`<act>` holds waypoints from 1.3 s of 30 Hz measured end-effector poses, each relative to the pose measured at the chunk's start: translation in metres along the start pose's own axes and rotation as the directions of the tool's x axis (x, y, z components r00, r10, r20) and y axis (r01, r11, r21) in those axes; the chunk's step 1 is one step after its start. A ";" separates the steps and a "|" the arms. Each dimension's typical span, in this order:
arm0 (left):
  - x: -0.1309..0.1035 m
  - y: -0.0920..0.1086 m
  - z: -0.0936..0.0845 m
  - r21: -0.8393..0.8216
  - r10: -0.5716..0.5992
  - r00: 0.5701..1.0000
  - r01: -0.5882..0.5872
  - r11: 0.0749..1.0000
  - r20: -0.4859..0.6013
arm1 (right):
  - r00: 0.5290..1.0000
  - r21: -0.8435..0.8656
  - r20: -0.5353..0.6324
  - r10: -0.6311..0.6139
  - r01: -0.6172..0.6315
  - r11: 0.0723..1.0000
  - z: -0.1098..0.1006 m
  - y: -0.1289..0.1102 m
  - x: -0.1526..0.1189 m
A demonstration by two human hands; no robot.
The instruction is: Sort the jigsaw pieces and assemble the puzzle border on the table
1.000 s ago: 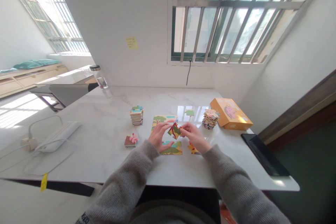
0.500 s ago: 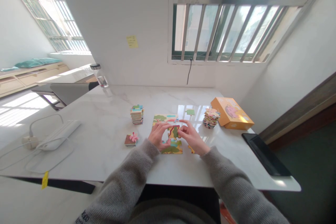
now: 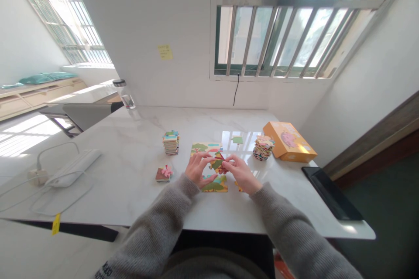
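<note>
My right hand [image 3: 241,172] pinches a jigsaw puzzle piece [image 3: 216,165] with green, yellow and dark red on it, holding it tilted above the table. My left hand [image 3: 198,169] is on the piece's left side, thumb and fingers curved apart; whether a fingertip touches the piece I cannot tell. Behind the hands lies a joined puzzle section [image 3: 199,147] with a tree and sky, partly covered by my fingers. Nearer to me is another puzzle section [image 3: 215,186] with a green bush. A yellow piece [image 3: 238,186] is mostly hidden under my right hand.
A stack of puzzle pieces [image 3: 171,144] stands at left, with a smaller pile [image 3: 163,175] in front. A taller stack [image 3: 262,147] is beside an orange box [image 3: 290,140] at right. A green piece [image 3: 237,139], black tablet-like object [image 3: 330,192], bottle [image 3: 126,96] and power strip [image 3: 77,168] also lie around.
The held puzzle piece has turned and tilted in my right hand, whose fingers have drawn closer together. My left hand has stayed in nearly the same place.
</note>
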State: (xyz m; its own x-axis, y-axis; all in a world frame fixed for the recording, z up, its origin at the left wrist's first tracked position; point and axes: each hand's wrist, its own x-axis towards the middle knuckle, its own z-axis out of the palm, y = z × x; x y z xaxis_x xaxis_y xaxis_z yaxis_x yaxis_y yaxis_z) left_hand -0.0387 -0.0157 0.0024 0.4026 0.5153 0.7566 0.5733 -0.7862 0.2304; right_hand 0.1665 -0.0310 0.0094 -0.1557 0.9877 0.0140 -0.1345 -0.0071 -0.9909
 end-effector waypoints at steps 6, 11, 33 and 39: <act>0.000 0.000 -0.001 0.084 0.006 1.000 -0.008 0.996 0.025 | 0.998 -0.050 0.061 0.003 0.001 0.999 0.001 0.003 -0.001; 0.001 0.003 -0.004 -0.005 -0.032 0.999 0.032 0.999 0.020 | 0.940 -0.379 0.202 -0.276 0.335 0.862 -0.014 -0.007 0.000; -0.018 -0.016 0.019 -0.027 -0.023 0.962 0.031 0.999 0.273 | 0.947 -0.875 0.226 -0.228 0.300 0.380 -0.115 -0.003 0.009; -0.017 -0.016 0.019 -0.022 -0.020 0.956 0.028 0.999 0.293 | 0.954 -0.906 0.197 -0.226 0.266 0.330 -0.110 0.002 0.009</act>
State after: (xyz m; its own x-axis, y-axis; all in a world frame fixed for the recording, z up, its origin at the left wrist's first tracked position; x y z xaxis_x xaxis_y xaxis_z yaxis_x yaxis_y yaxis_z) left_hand -0.0412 -0.0052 -0.0260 0.5825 0.6082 0.5393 0.5683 -0.7790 0.2648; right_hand 0.2729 -0.0050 -0.0075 -0.3111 0.9130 0.2639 0.8006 0.4014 -0.4448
